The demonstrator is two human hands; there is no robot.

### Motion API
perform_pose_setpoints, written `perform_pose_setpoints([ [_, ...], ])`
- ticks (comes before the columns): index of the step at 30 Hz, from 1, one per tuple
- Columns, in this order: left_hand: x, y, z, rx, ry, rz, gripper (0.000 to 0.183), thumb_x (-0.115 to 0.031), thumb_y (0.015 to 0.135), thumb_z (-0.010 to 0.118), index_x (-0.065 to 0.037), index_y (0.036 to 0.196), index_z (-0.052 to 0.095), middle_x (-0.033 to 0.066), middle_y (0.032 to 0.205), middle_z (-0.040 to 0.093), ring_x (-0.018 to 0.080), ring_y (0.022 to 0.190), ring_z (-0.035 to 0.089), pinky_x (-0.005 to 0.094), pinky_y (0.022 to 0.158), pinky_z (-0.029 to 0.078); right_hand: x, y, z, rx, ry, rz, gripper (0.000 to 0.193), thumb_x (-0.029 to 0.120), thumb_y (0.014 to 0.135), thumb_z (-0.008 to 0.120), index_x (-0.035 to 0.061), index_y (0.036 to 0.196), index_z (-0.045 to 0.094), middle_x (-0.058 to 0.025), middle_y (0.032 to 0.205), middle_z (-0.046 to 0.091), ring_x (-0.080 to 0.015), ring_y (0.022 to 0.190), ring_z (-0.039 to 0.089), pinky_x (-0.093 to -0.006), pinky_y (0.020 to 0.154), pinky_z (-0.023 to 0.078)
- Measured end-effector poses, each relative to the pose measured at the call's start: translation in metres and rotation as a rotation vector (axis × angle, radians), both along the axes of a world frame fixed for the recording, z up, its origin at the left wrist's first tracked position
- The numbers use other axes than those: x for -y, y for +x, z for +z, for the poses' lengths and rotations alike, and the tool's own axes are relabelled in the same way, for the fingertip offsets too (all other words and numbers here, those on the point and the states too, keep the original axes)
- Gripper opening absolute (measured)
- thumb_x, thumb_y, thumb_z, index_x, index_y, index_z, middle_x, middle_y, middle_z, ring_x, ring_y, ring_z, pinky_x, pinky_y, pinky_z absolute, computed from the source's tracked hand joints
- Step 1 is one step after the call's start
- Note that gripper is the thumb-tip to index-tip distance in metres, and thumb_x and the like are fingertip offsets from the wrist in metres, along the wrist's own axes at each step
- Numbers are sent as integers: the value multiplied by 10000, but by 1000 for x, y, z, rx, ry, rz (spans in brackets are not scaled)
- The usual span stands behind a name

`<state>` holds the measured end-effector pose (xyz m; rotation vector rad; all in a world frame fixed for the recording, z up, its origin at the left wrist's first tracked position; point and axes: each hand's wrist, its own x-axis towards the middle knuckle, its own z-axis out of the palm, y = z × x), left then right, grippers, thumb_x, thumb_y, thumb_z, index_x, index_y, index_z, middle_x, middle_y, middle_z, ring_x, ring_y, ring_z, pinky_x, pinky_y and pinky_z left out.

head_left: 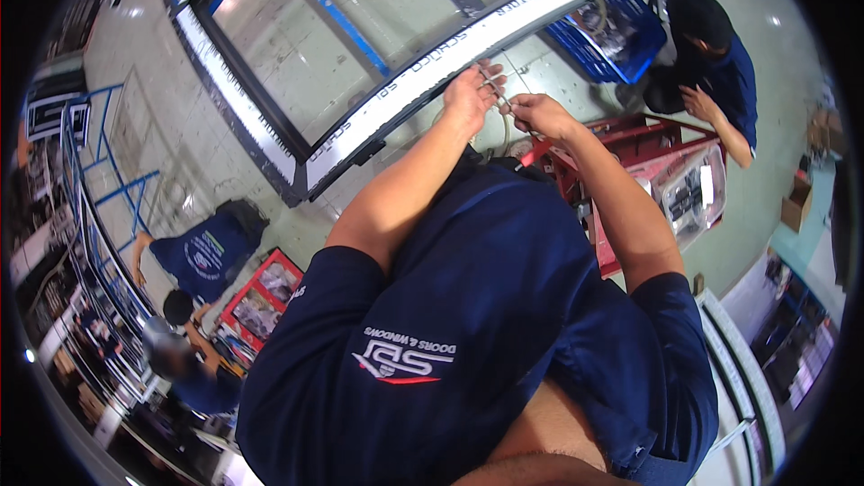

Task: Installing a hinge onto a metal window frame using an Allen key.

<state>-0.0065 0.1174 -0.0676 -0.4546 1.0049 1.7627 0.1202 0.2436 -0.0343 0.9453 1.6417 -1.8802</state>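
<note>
My left hand (pixel 470 97) is raised beside the near edge of a long white-filmed frame (pixel 396 94), fingers apart and slightly curled. Close to its right, my right hand (pixel 542 114) is closed in a pinch on a thin metal rod (pixel 498 92). This rod reaches across to the left fingers; whether they grip it I cannot tell, and its exact kind is too small to make out. Dark profile edging runs along the frame's near side, below the white film.
A red cart (pixel 621 139) with a clear parts bin (pixel 693 193) stands at my right. Beyond the frame is a blue crate (pixel 612 36); a co-worker (pixel 729 63) crouches beside it. At left are other people (pixel 202 256), a red parts box (pixel 263 295) and blue racks (pixel 121 189).
</note>
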Motion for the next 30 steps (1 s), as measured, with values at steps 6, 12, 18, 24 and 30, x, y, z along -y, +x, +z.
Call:
perform_pose_setpoints([
  [6,-4,2,2,-6,-11,-6,332,-252,1055,389,-42,1263,538,150,1182,671,295,1069,646,437,916,506,-9,2,-13,-2,-340,-76,196,159,1030,532,45,1092,680,21,703,572,-61,571,461,-213,537,339],
  [12,-7,4,0,-4,-6,0,341,-245,1043,413,-31,1278,536,143,1154,677,283,1047,655,425,910,521,1,-10,6,55,227,165,164,174,979,613,33,998,694,-30,682,671,-74,538,518,-238,514,400],
  [18,-14,12,1,-11,-35,119,302,-237,1053,442,-22,1248,526,157,1142,670,284,999,681,416,868,560,10,-13,0,0,393,141,139,113,888,695,-17,875,648,-91,710,687,-157,605,663,-305,562,501],
  [24,-22,15,10,-61,-105,145,267,-238,1060,490,-30,1227,492,164,1193,654,310,1049,679,441,888,559,15,-11,-8,-62,617,207,217,184,842,707,-22,903,677,-138,745,698,-202,623,666,-358,606,534],
  [30,-16,10,10,-71,-132,113,253,-229,1068,478,-19,1210,497,160,1218,610,320,1114,649,473,948,544,20,-17,1,67,714,328,314,241,880,659,51,1121,722,-196,1031,731,-353,945,705,-435,867,544],
])
